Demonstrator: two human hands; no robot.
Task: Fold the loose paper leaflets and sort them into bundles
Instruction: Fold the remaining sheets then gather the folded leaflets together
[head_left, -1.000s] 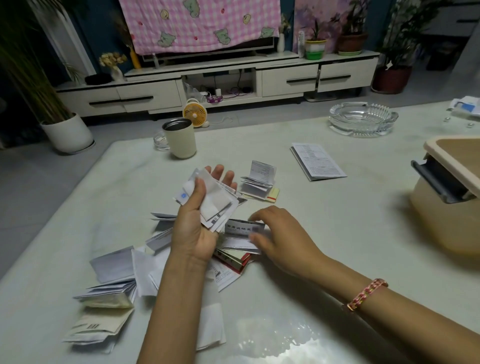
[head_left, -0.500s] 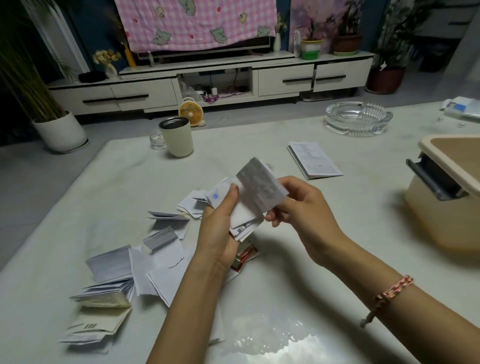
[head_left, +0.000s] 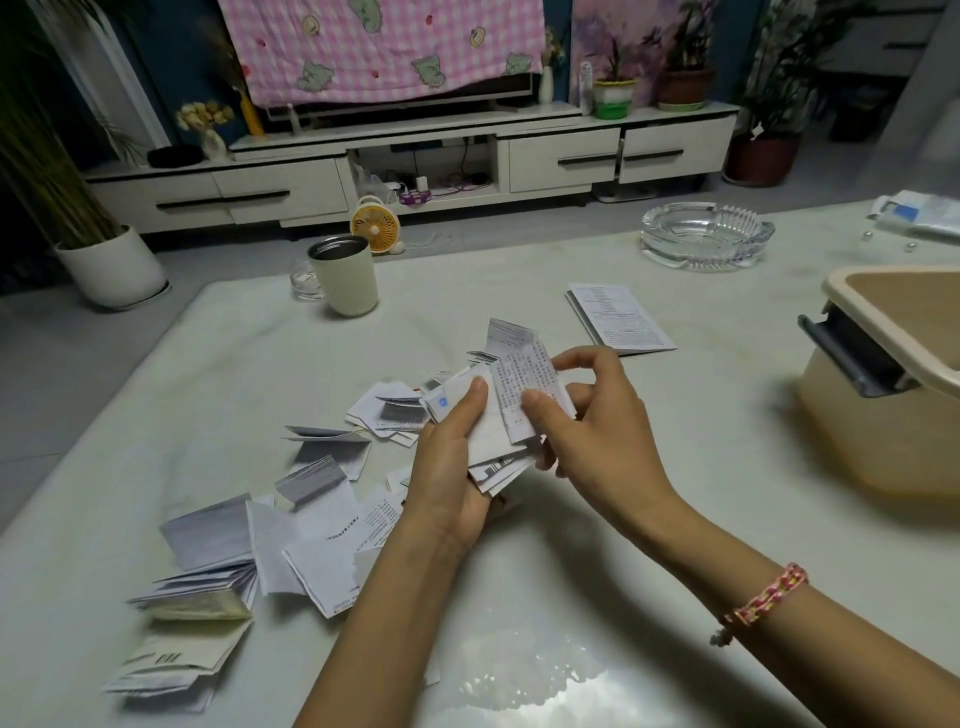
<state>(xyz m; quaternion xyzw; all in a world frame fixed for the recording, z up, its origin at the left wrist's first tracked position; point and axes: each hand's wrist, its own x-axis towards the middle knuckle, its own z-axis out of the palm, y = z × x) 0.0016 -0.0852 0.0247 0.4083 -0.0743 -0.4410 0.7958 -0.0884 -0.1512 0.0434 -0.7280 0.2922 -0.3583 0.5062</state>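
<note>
My left hand (head_left: 449, 467) grips a bundle of folded white leaflets (head_left: 488, 447) above the table's middle, thumb pressed on its top sheet. My right hand (head_left: 592, 421) pinches a printed folded leaflet (head_left: 524, 387) and holds it against the top of that bundle. Loose and half-folded leaflets (head_left: 332, 462) lie scattered on the table to the left of my hands. A thicker stack of folded leaflets (head_left: 202, 597) sits near the front left. One larger folded printed sheet (head_left: 621, 319) lies alone farther back on the right.
A cream mug (head_left: 345, 275) stands at the table's far left, a glass ashtray (head_left: 706, 236) at the far right. A beige plastic box with a grey latch (head_left: 893, 379) occupies the right edge. Beyond the white table (head_left: 675, 519) is a low TV cabinet.
My right hand lifted a printed leaflet from the pile on the table and brought it onto the bundle in my left hand. Both hands rose slightly off the table.
</note>
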